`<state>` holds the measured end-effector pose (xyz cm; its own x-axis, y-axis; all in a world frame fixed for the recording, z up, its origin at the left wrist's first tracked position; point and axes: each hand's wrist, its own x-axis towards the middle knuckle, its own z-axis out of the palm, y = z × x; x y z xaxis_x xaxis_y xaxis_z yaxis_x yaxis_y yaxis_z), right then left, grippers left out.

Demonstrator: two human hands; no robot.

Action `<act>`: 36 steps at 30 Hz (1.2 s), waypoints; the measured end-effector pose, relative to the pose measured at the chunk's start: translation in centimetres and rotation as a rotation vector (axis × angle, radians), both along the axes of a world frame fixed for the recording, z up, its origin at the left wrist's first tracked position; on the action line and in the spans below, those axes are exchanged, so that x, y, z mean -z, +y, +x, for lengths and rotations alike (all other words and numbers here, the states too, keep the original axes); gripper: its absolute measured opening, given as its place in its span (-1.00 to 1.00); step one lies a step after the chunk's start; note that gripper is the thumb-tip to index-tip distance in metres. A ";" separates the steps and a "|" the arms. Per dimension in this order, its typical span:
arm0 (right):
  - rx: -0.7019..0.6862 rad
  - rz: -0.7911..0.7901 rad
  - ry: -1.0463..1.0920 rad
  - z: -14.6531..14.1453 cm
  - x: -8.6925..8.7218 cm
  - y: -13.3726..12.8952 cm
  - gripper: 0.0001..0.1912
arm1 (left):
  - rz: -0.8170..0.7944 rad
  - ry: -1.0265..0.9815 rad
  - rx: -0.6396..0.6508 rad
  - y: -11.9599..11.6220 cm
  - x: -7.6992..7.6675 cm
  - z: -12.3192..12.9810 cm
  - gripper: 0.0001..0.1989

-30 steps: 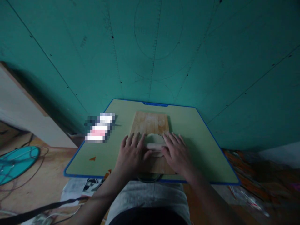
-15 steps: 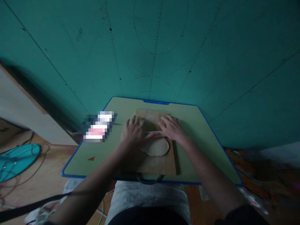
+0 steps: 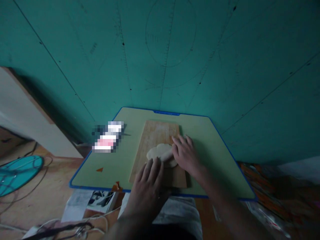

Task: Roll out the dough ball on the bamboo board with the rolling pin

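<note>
A flat, pale sheet of dough [image 3: 157, 150] with an uneven outline lies on a wooden cutting board [image 3: 160, 128]. Slanting across the dough is a slim, pale rolling pin [image 3: 167, 156], much of it covered by my hands. My left hand [image 3: 148, 178] is on its near end at the front of the board, fingers long and close together. At the far right end, my right hand [image 3: 185, 151] presses down with bent, slightly parted fingers. The undersides of both hands are hidden.
The board rests on a pale folding table [image 3: 207, 140] with a blue rim, against a green wall [image 3: 100, 50]. At the table's left lies a blurred-out item [image 3: 107, 138]. Orange scraps [image 3: 100, 169] sit near the front left edge. Cables [image 3: 105, 220] trail on the floor.
My left hand has come toward me to the board's front, and my right hand has moved slightly nearer. The rolling pin has turned from crosswise to slanted, now over the dough.
</note>
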<state>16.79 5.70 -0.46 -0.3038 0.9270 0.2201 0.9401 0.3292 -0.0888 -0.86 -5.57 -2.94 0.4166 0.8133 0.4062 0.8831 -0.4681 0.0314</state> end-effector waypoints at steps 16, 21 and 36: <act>-0.347 -0.035 0.053 -8.6 -0.8 2.1 -0.49 | -0.133 -0.724 -0.174 -0.5 0.4 -6.1 -0.60; -0.281 -0.081 0.077 -10.7 -1.0 3.9 -0.51 | -0.156 -0.831 -0.269 0.9 0.8 -6.8 -0.61; -0.409 -0.039 -0.016 -2.4 -0.7 -2.6 -0.44 | -0.138 -0.657 -0.231 1.2 0.9 -6.2 -0.57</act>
